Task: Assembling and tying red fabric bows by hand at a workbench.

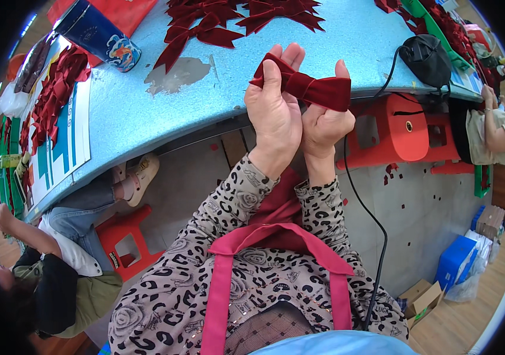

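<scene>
A dark red velvet bow (pixel 323 92) is stretched between my two hands, just off the table's near edge. My left hand (pixel 277 121) pinches its left loop, with the thumb on top and the fingers behind. My right hand (pixel 326 127) is closed around the right loop from below, its thumb sticking up behind the velvet. The band across the bow's middle shows between the hands. Farther off, several finished-looking velvet bows (pixel 205 31) with notched tails lie on the blue table (pixel 146 109).
At left stand a dark blue tumbler (pixel 95 35) and a heap of red ribbon pieces (pixel 57 94). A black pouch (pixel 424 59) sits at right, with a cord hanging past my right arm. Red stools (pixel 397 130) stand below the table. Co-workers sit on both sides.
</scene>
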